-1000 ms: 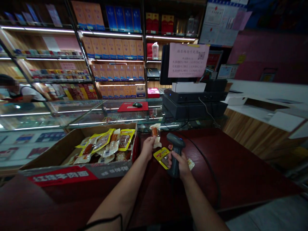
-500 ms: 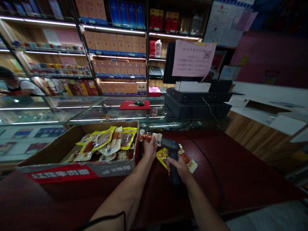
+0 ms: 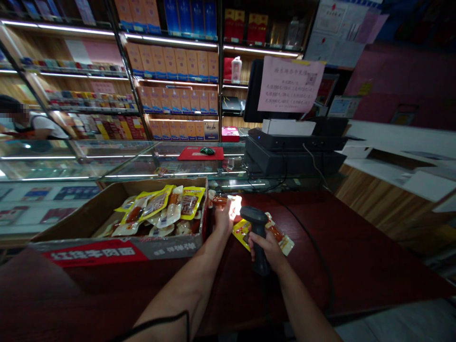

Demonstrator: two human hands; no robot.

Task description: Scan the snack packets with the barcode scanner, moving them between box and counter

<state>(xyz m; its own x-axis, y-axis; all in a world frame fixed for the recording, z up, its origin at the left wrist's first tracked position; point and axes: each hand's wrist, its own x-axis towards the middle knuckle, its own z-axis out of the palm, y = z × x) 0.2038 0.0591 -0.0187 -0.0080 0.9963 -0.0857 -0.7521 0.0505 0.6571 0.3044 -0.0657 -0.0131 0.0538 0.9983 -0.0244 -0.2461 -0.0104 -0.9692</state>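
In my left hand (image 3: 223, 219) is a clear-wrapped sausage packet (image 3: 220, 201), held just right of the carton. My right hand (image 3: 266, 247) grips a dark barcode scanner (image 3: 255, 216) by its handle, its head pointed at that packet. White light from the scanner glares on the packet's right end. On the table beneath the scanner lie a yellow snack packet (image 3: 241, 232) and another sausage packet (image 3: 280, 232), both partly hidden by the scanner and my right hand. The open carton (image 3: 164, 249) to the left holds several yellow and clear snack packets (image 3: 171, 209).
A dark cable (image 3: 313, 242) runs over the dark red table (image 3: 359, 256). Behind stand a glass counter (image 3: 142, 159), a mouse (image 3: 207, 151) on a red mat, and a monitor (image 3: 253, 90) with a pink notice. A person (image 3: 39, 126) is at the far left.
Bright light now falls on the sausage packet in my left hand, where before it was unlit. Both hands keep nearly the same place; the view has shifted slightly.
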